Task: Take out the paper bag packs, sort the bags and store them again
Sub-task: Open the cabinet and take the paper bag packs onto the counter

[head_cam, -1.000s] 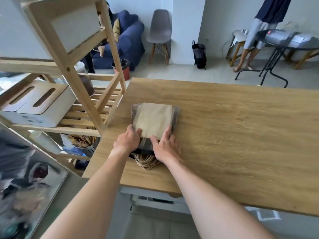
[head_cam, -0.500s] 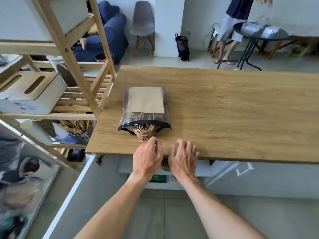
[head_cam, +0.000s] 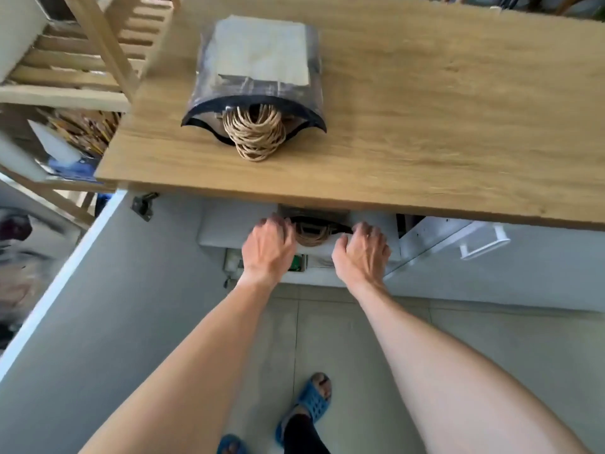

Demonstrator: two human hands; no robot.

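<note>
Wooden table [head_cam: 458, 109] held one clear plastic pack of brown paper bags [head_cam: 258, 80] at 12 o'clock. Left hand [head_cam: 268, 250] and right hand [head_cam: 361, 253] gripped a second pack [head_cam: 311, 232] below the table edge; sorting and storing not started, I'd judge.

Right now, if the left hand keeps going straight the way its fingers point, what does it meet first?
The second pack under the tabletop: the left hand already reaches its edge, probably touching it.

A wooden shelf rack [head_cam: 98, 54] stands left of the wooden table [head_cam: 458, 109], blue sandals [head_cam: 312, 401] on floor tiles
</note>
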